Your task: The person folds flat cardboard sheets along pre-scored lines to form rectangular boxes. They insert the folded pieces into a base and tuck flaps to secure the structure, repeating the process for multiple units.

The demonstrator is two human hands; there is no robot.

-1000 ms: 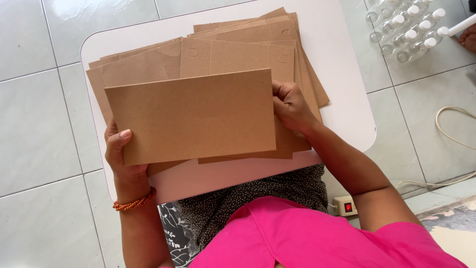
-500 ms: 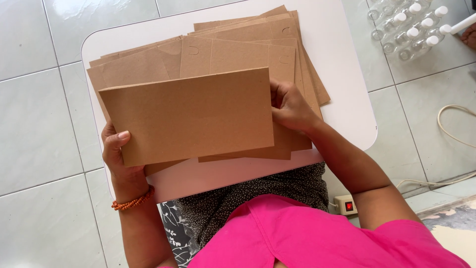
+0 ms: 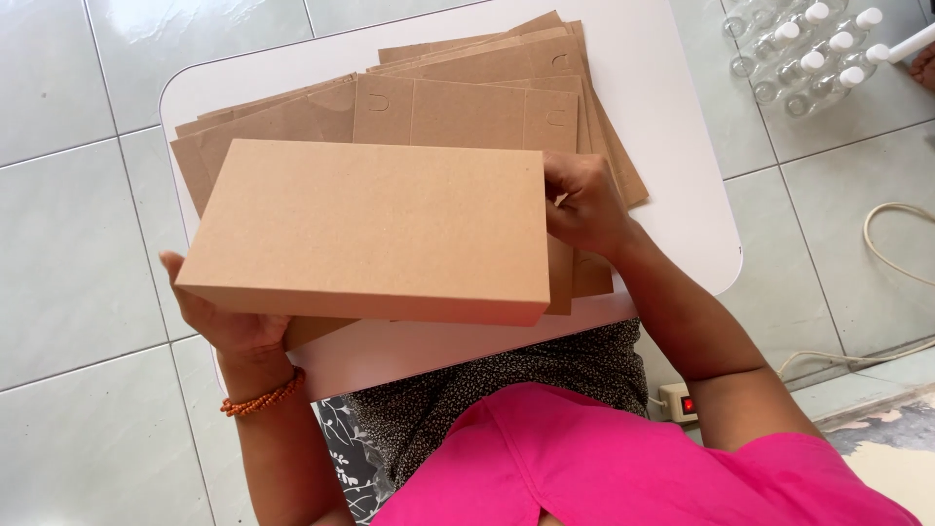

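Note:
I hold a brown cardboard box (image 3: 370,229), flat and rectangular, above the small white table (image 3: 672,117). My left hand (image 3: 219,317) grips the box from below at its near left corner; an orange bead bracelet circles that wrist. My right hand (image 3: 582,206) holds the box's right end, fingers curled against the edge. Under the box, a fanned stack of flat unfolded cardboard blanks (image 3: 487,93) lies on the table, partly hidden.
Several clear plastic bottles with white caps (image 3: 808,54) lie on the tiled floor at the top right. A white cable (image 3: 881,263) and a power strip with a red switch (image 3: 680,401) are on the floor to the right.
The box has come up toward the camera and tilted, so its near side wall now shows. My left hand shifted from the left edge to underneath the corner.

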